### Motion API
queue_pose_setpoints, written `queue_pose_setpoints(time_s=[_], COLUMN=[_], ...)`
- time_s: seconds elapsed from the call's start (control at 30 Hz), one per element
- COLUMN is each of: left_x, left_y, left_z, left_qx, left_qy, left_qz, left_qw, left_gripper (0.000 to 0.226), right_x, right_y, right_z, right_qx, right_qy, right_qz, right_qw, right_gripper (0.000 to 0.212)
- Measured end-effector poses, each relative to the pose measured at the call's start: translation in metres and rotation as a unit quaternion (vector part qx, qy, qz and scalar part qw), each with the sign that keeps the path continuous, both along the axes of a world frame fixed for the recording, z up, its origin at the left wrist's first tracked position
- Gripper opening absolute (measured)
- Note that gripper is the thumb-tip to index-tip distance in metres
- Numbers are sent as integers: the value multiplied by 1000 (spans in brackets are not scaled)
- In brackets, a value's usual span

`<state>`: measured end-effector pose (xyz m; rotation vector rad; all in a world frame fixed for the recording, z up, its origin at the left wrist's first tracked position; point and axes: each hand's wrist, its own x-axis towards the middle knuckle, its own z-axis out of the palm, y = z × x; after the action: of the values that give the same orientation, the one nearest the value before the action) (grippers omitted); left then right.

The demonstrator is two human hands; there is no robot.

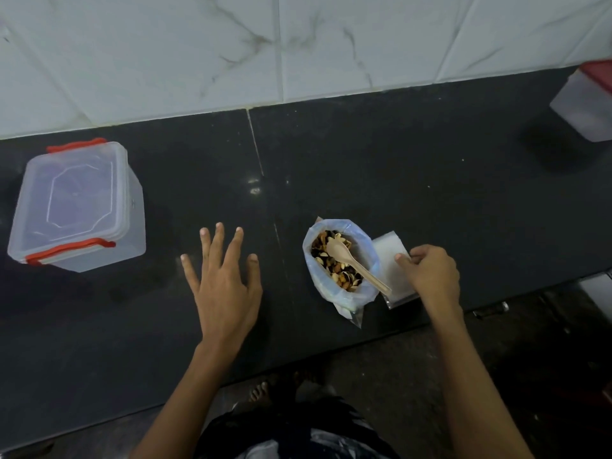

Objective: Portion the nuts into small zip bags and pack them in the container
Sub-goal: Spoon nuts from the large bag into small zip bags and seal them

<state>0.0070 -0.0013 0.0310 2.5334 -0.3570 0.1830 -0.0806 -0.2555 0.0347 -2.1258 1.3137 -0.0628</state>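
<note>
An open plastic bag of mixed nuts [337,260] stands on the dark counter with a wooden spoon [352,260] lying in it. Just right of it lies a stack of small clear zip bags [387,256]. My right hand [429,273] rests on that stack, with thumb and curled fingers pinching the top bag's edge. My left hand [222,273] hovers flat over the counter to the left of the nut bag, fingers spread and holding nothing. A clear lidded container with red clips [76,207] sits at the far left, closed.
The black counter [364,160] runs to a white marble-tiled wall behind. Another translucent container with a red lid [589,101] stands at the far right edge. The counter's front edge runs diagonally below my hands; the floor and my feet show beneath.
</note>
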Motion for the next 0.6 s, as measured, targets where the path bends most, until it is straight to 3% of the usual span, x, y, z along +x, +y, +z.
queue_pose_setpoints(time_s=[0.4, 0.6], left_x=[-20, -20], left_y=[2, 5], left_z=[-2, -2], left_qx=[-22, -32], left_qy=[12, 9], left_qz=[18, 22], left_qw=[1000, 999], left_gripper=[45, 45], right_x=[-1, -14], right_y=[-14, -22], right_z=[-10, 20], right_qx=[65, 67], right_qy=[-4, -72], right_qz=[-4, -11], right_qw=[998, 995], right_gripper=[15, 17])
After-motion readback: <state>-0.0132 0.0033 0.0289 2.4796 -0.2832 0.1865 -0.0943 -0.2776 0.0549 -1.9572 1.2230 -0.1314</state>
